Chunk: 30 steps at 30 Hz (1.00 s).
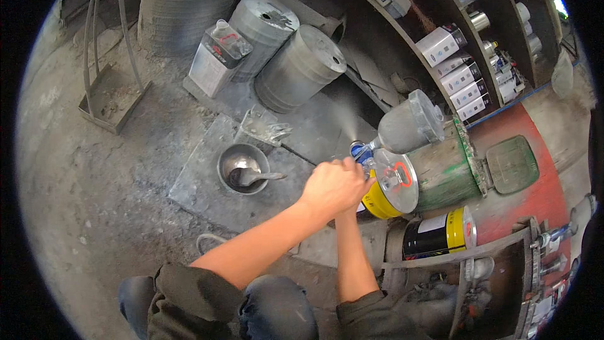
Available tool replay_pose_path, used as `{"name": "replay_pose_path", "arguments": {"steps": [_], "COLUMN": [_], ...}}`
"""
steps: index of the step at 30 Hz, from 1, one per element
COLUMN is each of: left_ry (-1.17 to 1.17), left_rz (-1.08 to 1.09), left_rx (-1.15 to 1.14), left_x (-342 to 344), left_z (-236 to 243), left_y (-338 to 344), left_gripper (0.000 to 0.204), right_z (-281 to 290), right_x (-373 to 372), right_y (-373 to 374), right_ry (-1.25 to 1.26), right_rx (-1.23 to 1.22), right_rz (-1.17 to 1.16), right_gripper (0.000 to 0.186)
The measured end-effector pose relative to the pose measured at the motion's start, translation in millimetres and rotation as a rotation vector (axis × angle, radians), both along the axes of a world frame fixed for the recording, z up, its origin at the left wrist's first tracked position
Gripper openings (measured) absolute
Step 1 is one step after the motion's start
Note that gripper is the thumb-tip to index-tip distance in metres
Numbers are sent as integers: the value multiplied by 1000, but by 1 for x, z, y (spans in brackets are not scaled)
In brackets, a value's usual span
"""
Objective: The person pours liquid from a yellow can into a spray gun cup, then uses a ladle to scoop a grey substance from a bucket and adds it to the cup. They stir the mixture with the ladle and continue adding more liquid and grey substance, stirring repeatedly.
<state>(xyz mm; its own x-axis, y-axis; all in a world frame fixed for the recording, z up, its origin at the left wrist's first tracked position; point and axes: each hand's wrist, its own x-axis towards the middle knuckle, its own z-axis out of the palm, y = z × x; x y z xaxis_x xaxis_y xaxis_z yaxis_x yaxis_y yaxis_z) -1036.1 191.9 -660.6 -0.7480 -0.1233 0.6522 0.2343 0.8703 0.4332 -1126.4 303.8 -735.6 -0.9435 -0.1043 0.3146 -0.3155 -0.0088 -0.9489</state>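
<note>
A spray gun (360, 151) with a blue head and a grey, dust-coated cup (409, 124) is held out in front of me, over the drum tops at right. A pale mist leaves its nozzle toward the far side. My left hand (333, 187) is closed at the back of the gun, fingers curled. Behind it, my right hand (366, 184) grips the gun; most of it is hidden by the left. Just beyond the hands stands a yellow-and-black pail (408, 179) with a grey lid and a red ring. Left of them lies a metal bowl (231, 154) holding a dark-headed brush (255, 177).
Two grey drums (302, 69) and a rectangular solvent can (217, 63) stand at the back. A handled metal tray (113, 104) is at far left. Shelves with boxed cans (462, 79) curve along the right. A second yellow-and-black pail (440, 234) lies near a green bin (440, 170).
</note>
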Motion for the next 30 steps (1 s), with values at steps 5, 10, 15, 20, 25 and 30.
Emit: {"name": "replay_pose_path", "arguments": {"steps": [5,10,15,20,25,30], "left_ry": [-378,-680,-740,-695,-632,-483], "left_rz": [13,-429,-584,-539,-546,-444], "left_rx": [480,1099,1066,1061,1038,1059], "left_x": [50,75,76,81,86,93], "left_z": [-56,-131,-151,-146,-160,-169], "left_y": [-8,13,21,15,21,16], "left_gripper": [55,65,59,61,57,54], "right_z": [36,44,48,53,59,64], "right_x": [10,8,-2,-7,-17,-15], "right_y": [-19,-14,-1,-17,-10,-23], "right_ry": [-259,-160,-183,-207,-196,-194], "right_rx": [-60,-21,-71,-39,-41,-57], "right_rz": [-200,-178,-168,-187,-113,-112], "right_gripper": [17,10,8,11,9,11]}}
